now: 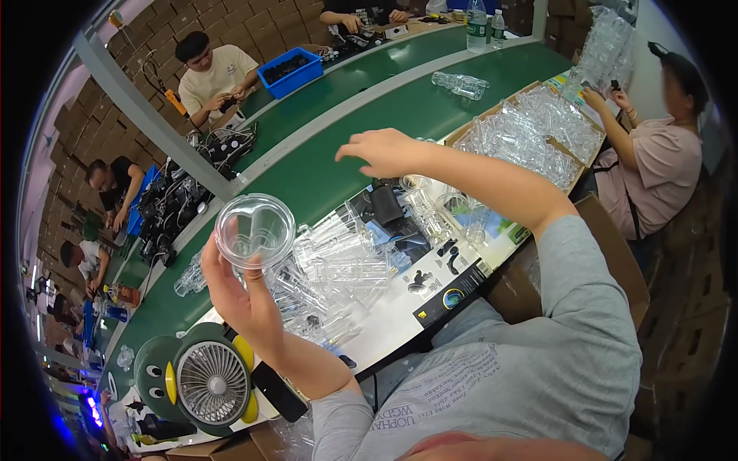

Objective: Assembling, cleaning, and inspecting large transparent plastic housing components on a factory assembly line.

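In my left hand (250,303) a clear plastic cup-shaped part (256,229) is held up, its round rim toward me. My fingers wrap around its side and lower end. My right hand (378,152) reaches out over the green conveyor belt (311,165), fingers stretched and somewhat apart, with nothing seen in it. Below and between my hands, a pile of clear plastic parts (350,269) lies on the white printed work board (396,303). A small black object (386,203) sits near the pile's far side.
A carton (575,165) full of clear parts stands at the right, near a seated co-worker (653,154). One clear bottle-shaped part (461,85) lies on the belt. A green penguin-shaped fan (211,380) and a dark phone (278,392) are at near left. Across the belt are a blue bin (290,73) and a metal post (146,100).
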`<state>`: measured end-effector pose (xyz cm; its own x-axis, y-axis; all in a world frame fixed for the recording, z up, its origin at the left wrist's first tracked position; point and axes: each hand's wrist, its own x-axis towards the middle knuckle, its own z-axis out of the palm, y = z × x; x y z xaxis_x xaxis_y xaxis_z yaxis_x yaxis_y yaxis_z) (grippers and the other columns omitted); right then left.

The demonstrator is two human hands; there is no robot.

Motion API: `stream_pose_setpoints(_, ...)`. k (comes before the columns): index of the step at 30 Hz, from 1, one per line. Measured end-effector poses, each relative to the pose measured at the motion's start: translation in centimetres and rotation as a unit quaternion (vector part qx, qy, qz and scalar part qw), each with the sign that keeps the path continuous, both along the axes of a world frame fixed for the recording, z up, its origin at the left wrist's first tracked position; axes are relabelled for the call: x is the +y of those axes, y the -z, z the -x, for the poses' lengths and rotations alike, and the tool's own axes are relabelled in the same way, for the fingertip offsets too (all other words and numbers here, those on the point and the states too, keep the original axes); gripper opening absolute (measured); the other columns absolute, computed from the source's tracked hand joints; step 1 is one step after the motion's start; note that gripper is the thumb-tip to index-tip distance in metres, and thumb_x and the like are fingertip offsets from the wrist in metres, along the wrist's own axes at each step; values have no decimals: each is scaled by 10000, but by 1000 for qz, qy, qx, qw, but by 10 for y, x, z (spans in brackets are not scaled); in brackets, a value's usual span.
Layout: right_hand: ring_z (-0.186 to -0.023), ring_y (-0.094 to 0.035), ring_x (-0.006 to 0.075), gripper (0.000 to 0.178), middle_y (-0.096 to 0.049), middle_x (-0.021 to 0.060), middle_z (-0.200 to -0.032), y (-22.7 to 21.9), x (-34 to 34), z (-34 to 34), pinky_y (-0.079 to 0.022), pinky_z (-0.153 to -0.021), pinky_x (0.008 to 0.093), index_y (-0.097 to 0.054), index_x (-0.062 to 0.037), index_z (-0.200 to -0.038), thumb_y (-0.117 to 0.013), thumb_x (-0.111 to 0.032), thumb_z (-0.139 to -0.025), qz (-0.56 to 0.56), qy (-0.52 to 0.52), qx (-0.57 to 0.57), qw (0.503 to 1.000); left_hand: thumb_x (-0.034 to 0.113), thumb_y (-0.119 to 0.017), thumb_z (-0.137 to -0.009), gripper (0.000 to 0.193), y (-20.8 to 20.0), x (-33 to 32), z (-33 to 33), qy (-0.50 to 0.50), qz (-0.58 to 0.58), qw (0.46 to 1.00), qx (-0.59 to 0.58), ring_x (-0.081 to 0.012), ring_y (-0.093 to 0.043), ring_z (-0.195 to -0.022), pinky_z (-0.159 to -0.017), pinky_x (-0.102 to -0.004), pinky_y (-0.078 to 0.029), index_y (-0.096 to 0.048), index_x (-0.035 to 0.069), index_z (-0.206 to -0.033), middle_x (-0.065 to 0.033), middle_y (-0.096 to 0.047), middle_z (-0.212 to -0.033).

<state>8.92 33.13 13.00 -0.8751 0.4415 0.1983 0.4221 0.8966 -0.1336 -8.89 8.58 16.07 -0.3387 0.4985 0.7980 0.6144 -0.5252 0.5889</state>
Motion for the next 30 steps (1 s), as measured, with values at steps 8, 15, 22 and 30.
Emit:
stream_pose_setpoints(8, -1200, -465, 254, 808, -474, 137, -1312, -22, -83, 15, -382, -998, 338, -404, -64, -1338, -801, -300, -675, 256, -295, 207, 897, 29, -722, -759, 525, 10, 22, -25, 117, -14, 987, -111, -238, -551, -1094, -964, -337, -416, -461, -55, -1206, -181, -566, -1169)
stream_pose_setpoints(15, -894, -626, 201, 440, -657, 99, -985, 2, -37, 10, -483, -795, 322, -598, -64, -1122, -700, -333, -789, 292, -178, 266, 901, -21, -683, -756, 701, 14, 51, -48, 75, 34, 996, -31, -273, -403, -1264, -1059, -418, -296, -322, -46, -1357, -188, -400, -1362)
stream_pose_setpoints(22, -835, -643, 198, 488, -677, 125, -904, -4, 167, -53, -496, -738, 314, -678, -24, -911, -704, -466, -705, 219, 312, 395, 836, 89, -530, -855, 511, -4, 33, -24, 22, -3, 999, -49, -316, -419, -1241, -1031, -454, -311, -336, -59, -1305, -208, -386, -1365)
stream_pose_setpoints(30, -950, -609, 270, 673, -591, 142, -1137, 77, 300, -193, -512, -750, 384, -595, -28, -1150, -675, -504, -681, 302, 579, 543, 528, 85, -413, -898, 394, -6, 16, -19, -25, -38, 999, -25, -321, -455, -1199, -987, -425, -372, -373, -27, -1273, -213, -382, -1367)
